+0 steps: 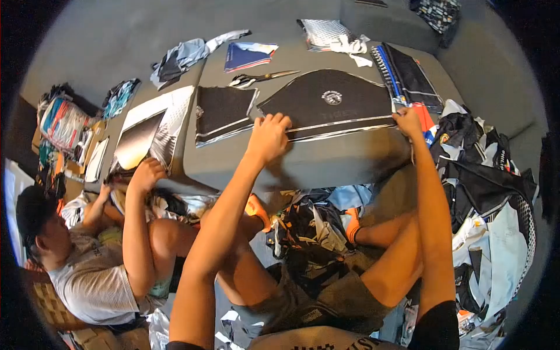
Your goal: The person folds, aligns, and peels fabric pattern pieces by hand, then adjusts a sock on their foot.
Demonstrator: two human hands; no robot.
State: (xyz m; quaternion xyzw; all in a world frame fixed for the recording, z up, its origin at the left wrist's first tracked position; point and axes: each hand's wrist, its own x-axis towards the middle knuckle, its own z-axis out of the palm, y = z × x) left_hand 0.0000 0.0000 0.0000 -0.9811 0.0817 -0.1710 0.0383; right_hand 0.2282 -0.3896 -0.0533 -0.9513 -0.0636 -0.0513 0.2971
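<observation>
A black sleeve-shaped fabric panel [350, 96] with a round white logo and a pale stripe along its lower edge lies flat on the grey padded surface [245, 166]. At the panel's lower left corner, my left hand [270, 135] has its fingers curled down onto the edge. My right hand [408, 122] pinches the lower right corner. Left of it lies a second, smaller black fabric panel [224, 111] with a similar stripe. Black-handled scissors [262, 77] rest behind the two panels, their blades pointing right.
A co-worker [87, 268] sits at left, hands at a dark-and-white panel [140, 137]. Folded blue fabric [251, 56], patterned white pieces [326, 35] and a black-and-blue stack [408, 76] lie farther back. Scrap heaps stand at right [490, 233] and between my feet [315, 227].
</observation>
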